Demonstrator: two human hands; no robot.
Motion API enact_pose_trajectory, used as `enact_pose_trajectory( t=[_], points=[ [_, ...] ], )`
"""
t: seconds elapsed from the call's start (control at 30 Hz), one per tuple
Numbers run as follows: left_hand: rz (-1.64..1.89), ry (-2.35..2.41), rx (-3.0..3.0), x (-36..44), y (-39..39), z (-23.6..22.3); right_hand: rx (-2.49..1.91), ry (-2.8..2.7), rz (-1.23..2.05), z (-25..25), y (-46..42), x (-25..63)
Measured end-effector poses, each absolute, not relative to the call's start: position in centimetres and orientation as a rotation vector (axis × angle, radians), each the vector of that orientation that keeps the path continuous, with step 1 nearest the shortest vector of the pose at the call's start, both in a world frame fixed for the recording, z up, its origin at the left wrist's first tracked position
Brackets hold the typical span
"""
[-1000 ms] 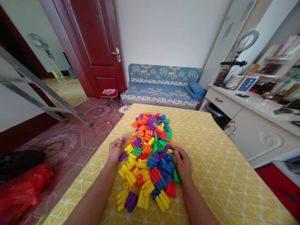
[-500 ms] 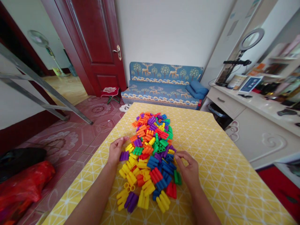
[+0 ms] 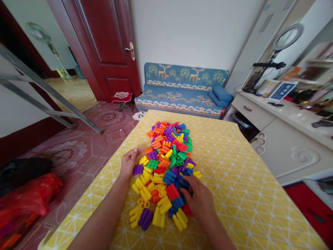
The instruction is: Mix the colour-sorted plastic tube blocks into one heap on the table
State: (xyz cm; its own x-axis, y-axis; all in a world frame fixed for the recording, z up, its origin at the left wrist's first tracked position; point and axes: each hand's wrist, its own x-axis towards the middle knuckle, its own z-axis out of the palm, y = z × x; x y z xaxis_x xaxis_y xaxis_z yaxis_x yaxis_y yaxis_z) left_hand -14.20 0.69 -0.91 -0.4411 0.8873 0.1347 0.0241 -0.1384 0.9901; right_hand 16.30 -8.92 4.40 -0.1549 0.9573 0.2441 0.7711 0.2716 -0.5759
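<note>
A long heap of plastic tube-shaped building blocks (image 3: 158,178) in yellow, orange, purple, green, red and blue lies on the table. My left hand (image 3: 128,162) rests at the heap's left side with fingers curled together, just above a purple block (image 3: 138,169); no block shows in it. My right hand (image 3: 199,194) reaches over the right side, thumb and forefinger apart around blue blocks (image 3: 179,182). It partly covers a red block (image 3: 187,210). A yellow block (image 3: 197,174) lies beyond its knuckles.
A yellow patterned cloth (image 3: 234,166) covers the table. Past it stands a blue sofa (image 3: 179,93), with a red door (image 3: 104,45) to its left. A white cabinet (image 3: 283,139) is on the right. A metal ladder (image 3: 59,104) and red bag (image 3: 31,198) are on the left.
My right hand has moved left from the heap's edge onto the blue blocks. A yellow block now lies apart at the right edge. My left hand has hardly moved.
</note>
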Motion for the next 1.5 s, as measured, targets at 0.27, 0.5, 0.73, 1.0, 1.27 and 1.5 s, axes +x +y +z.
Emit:
enact_pose_trajectory(
  t=[0.27,0.5,0.73,1.0,1.27,1.5],
  points=[
    [1.57,1.496,1.174,-13.7,0.3,-0.2,-1.464,-1.884,0.484,4.7,-8.8,15.1],
    [1.549,1.505,1.213,-13.6,0.3,-0.2,-1.352,-1.074,0.907,5.3,-7.2,18.5],
    [1.555,1.516,1.189,-13.7,0.4,-0.5,-1.184,-0.746,1.375,4.8,-6.4,19.4],
    [1.536,1.528,1.194,-13.8,0.4,-0.5,-1.226,-1.032,1.236,5.2,-7.1,18.4],
    [1.526,1.515,1.205,-13.9,0.6,-0.7,-1.332,-1.733,0.541,3.8,-7.5,17.4],
    [1.507,1.496,1.167,-13.7,0.5,-0.1,-1.273,-1.737,0.405,1.3,-7.9,16.8]
  ],
)
